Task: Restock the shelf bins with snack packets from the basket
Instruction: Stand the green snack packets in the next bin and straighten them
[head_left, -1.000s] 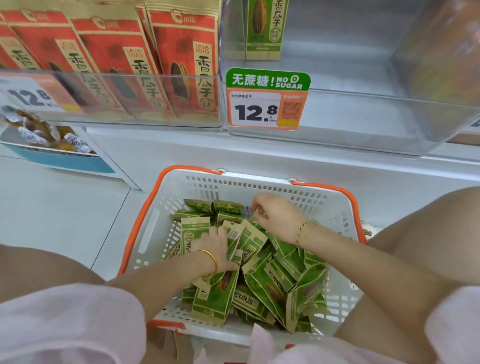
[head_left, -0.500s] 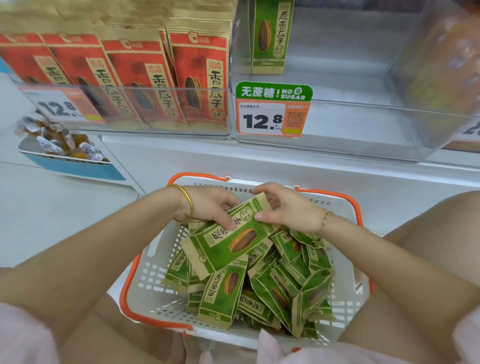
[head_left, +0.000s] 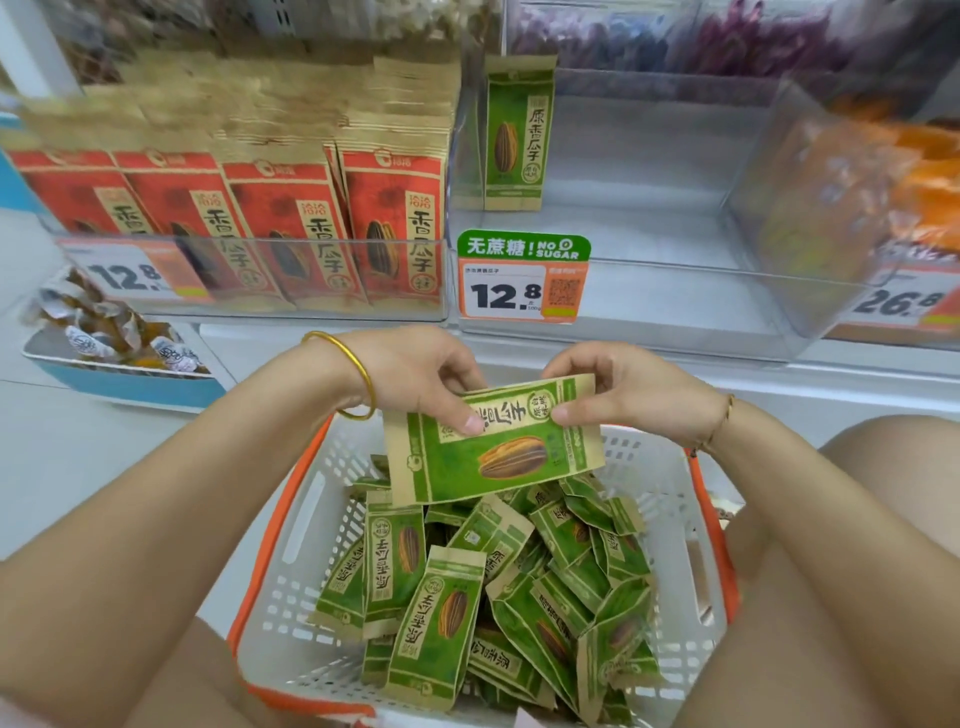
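Observation:
A white basket with an orange rim (head_left: 306, 525) sits below me, holding several green sunflower-seed packets (head_left: 436, 623). Both hands hold one green packet (head_left: 498, 452) sideways above the basket's far edge. My left hand (head_left: 415, 379) pinches its upper left part and my right hand (head_left: 628, 395) pinches its upper right corner. Straight ahead is a clear shelf bin (head_left: 649, 291) with a 12.8 price tag (head_left: 522, 278). A single green packet (head_left: 517, 140) stands upright at the bin's back left.
To the left, a clear bin (head_left: 249, 275) is packed with red seed packets. On the right, another bin (head_left: 852, 208) holds orange packets. A blue-fronted tray of wrapped sweets (head_left: 119, 358) sits low at the left. My knees flank the basket.
Both hands lifted one green packet out of the basket's pile and raised it toward the shelf. My view tilted upward, showing more of the bins.

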